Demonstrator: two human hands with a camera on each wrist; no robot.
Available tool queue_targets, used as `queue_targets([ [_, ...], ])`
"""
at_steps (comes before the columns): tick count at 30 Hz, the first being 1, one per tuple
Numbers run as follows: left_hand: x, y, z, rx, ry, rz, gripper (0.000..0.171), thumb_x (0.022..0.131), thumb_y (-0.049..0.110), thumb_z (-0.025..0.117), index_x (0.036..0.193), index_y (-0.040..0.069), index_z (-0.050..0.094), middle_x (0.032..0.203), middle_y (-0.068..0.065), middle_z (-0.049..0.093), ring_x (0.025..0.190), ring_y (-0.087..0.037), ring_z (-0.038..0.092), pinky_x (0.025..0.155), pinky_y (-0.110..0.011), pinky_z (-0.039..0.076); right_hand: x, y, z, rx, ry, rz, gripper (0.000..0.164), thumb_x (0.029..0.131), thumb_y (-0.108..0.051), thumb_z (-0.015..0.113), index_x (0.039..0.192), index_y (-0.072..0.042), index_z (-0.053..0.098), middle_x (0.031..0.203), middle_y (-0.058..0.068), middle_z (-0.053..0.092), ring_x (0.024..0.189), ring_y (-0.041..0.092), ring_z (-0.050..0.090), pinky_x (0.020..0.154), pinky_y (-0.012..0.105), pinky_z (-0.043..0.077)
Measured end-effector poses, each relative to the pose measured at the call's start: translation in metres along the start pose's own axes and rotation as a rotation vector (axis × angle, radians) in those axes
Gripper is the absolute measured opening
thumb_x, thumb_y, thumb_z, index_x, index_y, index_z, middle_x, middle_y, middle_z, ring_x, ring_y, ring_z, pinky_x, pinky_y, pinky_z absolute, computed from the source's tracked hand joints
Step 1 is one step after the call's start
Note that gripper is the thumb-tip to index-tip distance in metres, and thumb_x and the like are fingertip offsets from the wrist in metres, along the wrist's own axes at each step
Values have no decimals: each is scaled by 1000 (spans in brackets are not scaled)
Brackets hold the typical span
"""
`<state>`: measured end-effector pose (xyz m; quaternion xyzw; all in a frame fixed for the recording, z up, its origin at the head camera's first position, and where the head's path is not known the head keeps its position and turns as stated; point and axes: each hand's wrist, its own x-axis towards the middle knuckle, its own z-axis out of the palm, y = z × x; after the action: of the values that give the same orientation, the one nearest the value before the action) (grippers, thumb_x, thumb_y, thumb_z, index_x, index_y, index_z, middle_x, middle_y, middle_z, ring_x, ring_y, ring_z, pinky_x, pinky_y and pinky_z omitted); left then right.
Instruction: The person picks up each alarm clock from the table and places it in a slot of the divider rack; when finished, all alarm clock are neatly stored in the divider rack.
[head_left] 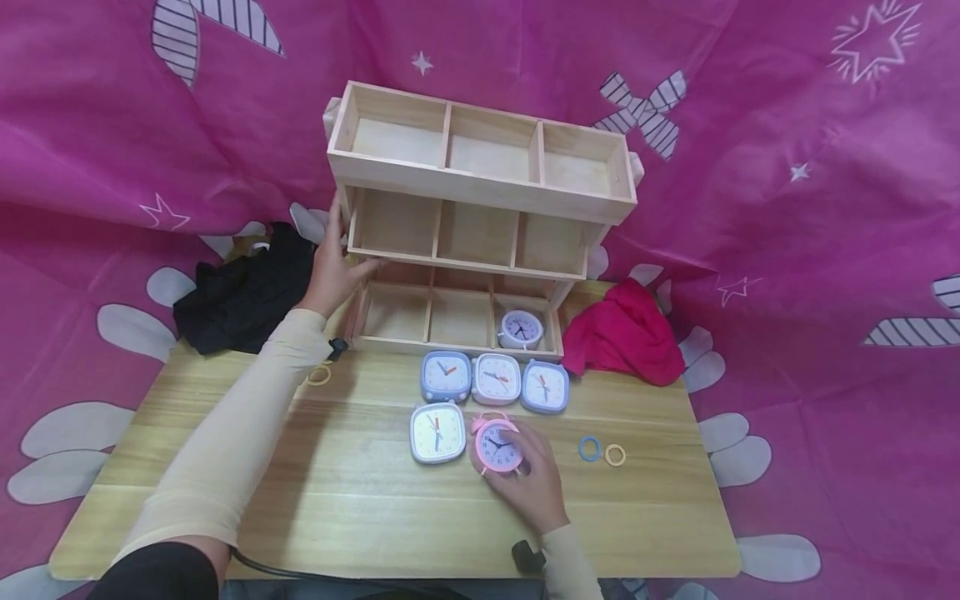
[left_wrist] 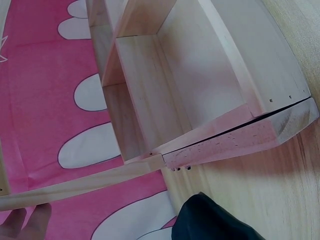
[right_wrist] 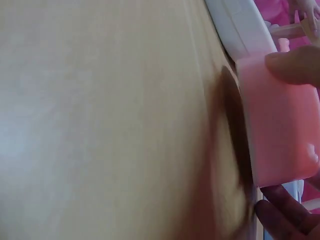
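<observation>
My right hand (head_left: pixel 532 479) grips a round pink alarm clock (head_left: pixel 495 450) by its sides, close over the tabletop; its pink casing (right_wrist: pixel 280 120) fills the right of the right wrist view. Up at the rack's left side, my left hand (head_left: pixel 330 271) holds the side frame of a three-tier wooden rack (head_left: pixel 480 187). Its fingertips (left_wrist: pixel 35 220) rest at a side strip in the left wrist view. A white round clock (head_left: pixel 521 331) sits in the bottom tier's right compartment. Square clocks, including a blue one (head_left: pixel 446 377), a pink one (head_left: pixel 496 379) and a white one (head_left: pixel 438 433), lie face up before the rack.
Another blue clock (head_left: pixel 545 387) lies at the row's right end. Black cloth (head_left: pixel 251 292) is heaped left of the rack, red cloth (head_left: pixel 626 333) to its right. A blue ring (head_left: pixel 589 448) and a yellow ring (head_left: pixel 615 455) lie right of my right hand. A pink curtain (head_left: pixel 787 275) surrounds the table.
</observation>
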<state>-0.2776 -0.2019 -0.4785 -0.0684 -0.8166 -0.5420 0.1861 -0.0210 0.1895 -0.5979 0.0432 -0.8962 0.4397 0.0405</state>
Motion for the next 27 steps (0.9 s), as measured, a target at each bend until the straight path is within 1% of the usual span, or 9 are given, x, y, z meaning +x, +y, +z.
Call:
queue_targets([
  [3, 1, 0, 0, 4, 6, 9, 127, 84, 4, 91, 174, 31, 4, 173, -21, 31, 157, -38, 38, 124, -62, 39, -4, 1, -7, 55, 22, 33, 62, 71, -32, 101, 128, -35, 75, 150, -4, 63, 141, 25, 56, 116, 56, 49],
  [6, 2, 0, -1, 5, 4, 4, 128, 84, 5, 91, 173, 33, 4, 174, -19, 31, 158, -38, 38, 125, -62, 38, -7, -5, -18, 152, 40, 58, 59, 70, -24, 102, 124, -29, 76, 147, -2, 65, 139, 24, 57, 119, 47, 49],
  [9, 2, -1, -1, 3, -5, -6, 128, 84, 4, 90, 173, 35, 3, 176, -16, 28, 158, -38, 37, 125, -62, 38, -6, -12, -30, 218, 66, 55, 55, 71, -15, 101, 120, -22, 76, 141, 1, 69, 133, 21, 61, 114, 33, 52],
  [12, 1, -1, 0, 5, -7, -8, 128, 84, 3, 89, 173, 36, 3, 176, -15, 27, 157, -39, 38, 125, -62, 39, 5, -21, -39, 259, 103, 31, 52, 73, -9, 99, 118, -17, 75, 140, 5, 69, 126, 20, 63, 107, 29, 55],
  [16, 0, -1, -1, 9, -4, -7, 128, 84, 3, 90, 173, 35, 3, 176, -16, 28, 156, -39, 40, 124, -62, 40, 33, -34, -43, 290, 146, 17, 47, 75, -6, 97, 114, -12, 73, 144, 10, 67, 117, 20, 65, 97, 28, 58],
  [20, 0, -1, 0, 6, 1, -9, 128, 84, 3, 90, 173, 35, 4, 174, -19, 31, 156, -39, 40, 124, -61, 41, 70, -48, -34, 312, 164, 23, 45, 74, -8, 96, 111, -7, 71, 140, 12, 68, 109, 25, 66, 88, 27, 57],
  [22, 0, -1, 0, 2, 2, -10, 128, 84, 3, 90, 173, 35, 4, 173, -20, 32, 155, -39, 41, 124, -60, 41, 90, -54, -27, 293, 169, 11, 45, 73, -9, 97, 110, -6, 70, 135, 14, 70, 111, 28, 65, 92, 30, 56],
  [24, 0, 0, 0, -6, 5, -8, 129, 83, 2, 90, 173, 34, 4, 173, -20, 33, 153, -40, 43, 124, -60, 41, 109, -59, -17, 269, 168, 1, 45, 73, -10, 96, 109, -5, 69, 131, 14, 71, 114, 30, 65, 98, 37, 55],
  [27, 0, 1, 0, -10, 3, -13, 128, 83, 2, 90, 173, 34, 4, 172, -21, 34, 152, -41, 44, 123, -59, 42, 135, -66, -2, 232, 144, -2, 45, 73, -12, 96, 108, -5, 68, 126, 15, 71, 119, 30, 64, 105, 46, 54],
])
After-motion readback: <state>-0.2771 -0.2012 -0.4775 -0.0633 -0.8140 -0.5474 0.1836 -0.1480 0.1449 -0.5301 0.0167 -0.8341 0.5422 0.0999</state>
